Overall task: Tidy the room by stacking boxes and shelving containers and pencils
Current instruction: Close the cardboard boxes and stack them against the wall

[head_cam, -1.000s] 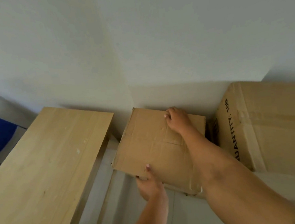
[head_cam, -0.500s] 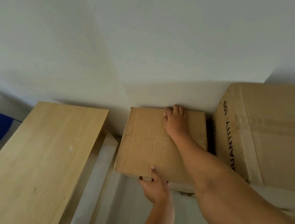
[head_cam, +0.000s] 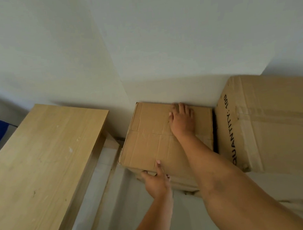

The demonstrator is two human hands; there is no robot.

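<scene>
The left hand [head_cam: 157,182] gripped the near edge of the small cardboard box [head_cam: 149,142] — thumb on top, fingers curled on its front face. The right hand [head_cam: 182,122] lay flat on the lid, fingers straight, holding nothing. The box sat against the wall [head_cam: 141,43], between the wooden shelf [head_cam: 42,159] and a large carton [head_cam: 274,123] — the carton just beside it.
</scene>
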